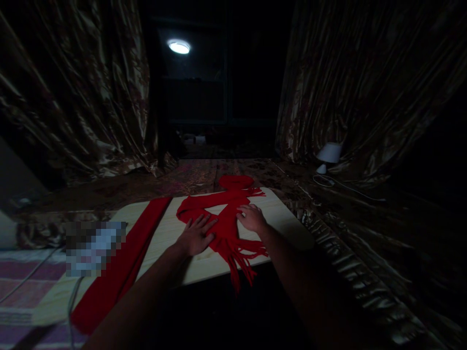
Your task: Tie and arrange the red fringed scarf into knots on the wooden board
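Note:
A red fringed scarf (228,223) lies looped on a pale wooden board (160,253), its tassels hanging over the near edge. My left hand (198,236) rests with fingers spread on the left part of the scarf. On the scarf's right edge lies my right hand (251,217), its fingers apart and slightly bent. Further left, a long folded strip of red cloth (124,262) stretches across the board. Just past the board's far edge sits a rolled red bundle (236,182).
A blurred-out item (95,248) lies at the board's left, with a grey cable (72,306) near it. A small white lamp (329,153) with its cord stands at the back right. Patterned curtains (120,97) hang on both sides of a dark window (197,92).

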{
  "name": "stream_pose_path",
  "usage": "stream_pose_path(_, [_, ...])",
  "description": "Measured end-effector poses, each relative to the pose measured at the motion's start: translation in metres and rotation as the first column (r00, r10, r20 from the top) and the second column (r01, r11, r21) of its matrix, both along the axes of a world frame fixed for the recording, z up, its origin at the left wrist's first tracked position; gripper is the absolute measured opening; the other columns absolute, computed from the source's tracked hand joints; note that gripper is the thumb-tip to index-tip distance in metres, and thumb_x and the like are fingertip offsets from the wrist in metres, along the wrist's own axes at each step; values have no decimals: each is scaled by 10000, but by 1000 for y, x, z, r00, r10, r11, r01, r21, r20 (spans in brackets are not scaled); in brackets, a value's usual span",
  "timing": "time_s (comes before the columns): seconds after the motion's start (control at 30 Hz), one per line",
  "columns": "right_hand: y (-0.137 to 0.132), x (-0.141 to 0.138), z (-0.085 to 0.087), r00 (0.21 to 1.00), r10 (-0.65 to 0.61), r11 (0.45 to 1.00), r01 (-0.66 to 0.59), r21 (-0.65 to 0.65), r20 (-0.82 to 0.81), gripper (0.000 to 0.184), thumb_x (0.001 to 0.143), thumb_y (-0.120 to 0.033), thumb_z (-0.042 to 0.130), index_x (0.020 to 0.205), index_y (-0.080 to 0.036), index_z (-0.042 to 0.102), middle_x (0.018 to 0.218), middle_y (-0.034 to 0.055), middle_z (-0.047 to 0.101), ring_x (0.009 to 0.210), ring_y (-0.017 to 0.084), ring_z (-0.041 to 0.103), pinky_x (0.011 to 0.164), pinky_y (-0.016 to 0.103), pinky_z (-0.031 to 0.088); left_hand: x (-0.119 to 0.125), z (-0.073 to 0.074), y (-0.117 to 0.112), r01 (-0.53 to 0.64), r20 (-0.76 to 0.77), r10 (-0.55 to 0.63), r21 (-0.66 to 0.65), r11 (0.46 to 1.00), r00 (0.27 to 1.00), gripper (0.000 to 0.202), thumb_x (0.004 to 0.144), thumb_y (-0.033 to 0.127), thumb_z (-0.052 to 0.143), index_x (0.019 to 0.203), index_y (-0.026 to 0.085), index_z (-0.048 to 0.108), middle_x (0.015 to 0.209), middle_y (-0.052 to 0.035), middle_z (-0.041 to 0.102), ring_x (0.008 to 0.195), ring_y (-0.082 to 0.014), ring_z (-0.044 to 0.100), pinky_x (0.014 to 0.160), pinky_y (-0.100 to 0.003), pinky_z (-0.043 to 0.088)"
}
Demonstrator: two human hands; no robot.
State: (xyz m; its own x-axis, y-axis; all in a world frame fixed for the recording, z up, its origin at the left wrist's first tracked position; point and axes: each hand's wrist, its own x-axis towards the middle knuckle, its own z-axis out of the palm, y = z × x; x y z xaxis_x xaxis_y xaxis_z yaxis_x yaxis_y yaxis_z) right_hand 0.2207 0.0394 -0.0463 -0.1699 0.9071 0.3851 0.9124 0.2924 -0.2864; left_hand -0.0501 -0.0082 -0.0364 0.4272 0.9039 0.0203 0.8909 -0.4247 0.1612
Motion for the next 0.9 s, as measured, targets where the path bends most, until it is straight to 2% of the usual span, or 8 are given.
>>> stream_pose_path(0.27, [-6, 0, 6, 999, 40, 996, -38, 81, -26, 205, 905, -324, 587, 908, -241, 775, 972, 44, 755, 962, 194, 632, 949, 295, 414, -12, -2, -7, 29, 36, -30, 16, 999, 999, 621, 951, 546, 386, 1547, 375, 360, 1646, -28, 265, 1525, -309, 193, 1198, -613, 132])
stream_pose_path(0.5, [-10, 1, 7, 998, -14, 996, 19, 85, -57, 171, 893, -308, 584, 826, -245, 728, 894, 27, 747, 879, 172, 654, 830, 247, 443, -16, -5, -13, 45, 110, -60, 137, 990, 992, 555, 928, 478, 459, 1456, 320, 523, 1550, -57, 458, 1425, -290, 397, 1171, -541, 252])
stream_pose_path(0.6, [-10, 2, 7, 998, -28, 997, 32, 64, -57, 161, 896, -301, 575, 829, -250, 712, 877, 17, 740, 856, 169, 656, 801, 240, 451, -15, -2, -18, 38, 163, -71, 196, 980, 984, 538, 959, 513, 409, 1416, 276, 568, 1470, -73, 550, 1366, -272, 462, 1137, -493, 319])
stream_pose_path(0.7, [-8, 3, 7, 995, -82, 994, 85, 61, -57, 170, 907, -258, 539, 877, -248, 706, 912, 27, 734, 875, 179, 657, 812, 251, 459, -15, 1, -21, 12, 215, -61, 219, 976, 975, 555, 981, 538, 361, 1433, 276, 546, 1450, -71, 568, 1345, -258, 485, 1113, -469, 355])
stream_pose_path(0.9, [1, 11, 5, 967, -243, 965, 248, 81, -72, 331, 880, -144, 476, 1093, -185, 727, 1138, 109, 708, 1085, 242, 620, 993, 311, 440, -17, -5, -19, -41, 245, -22, 250, 968, 969, 558, 998, 530, 324, 1431, 258, 548, 1492, -79, 527, 1388, -249, 450, 1151, -462, 321])
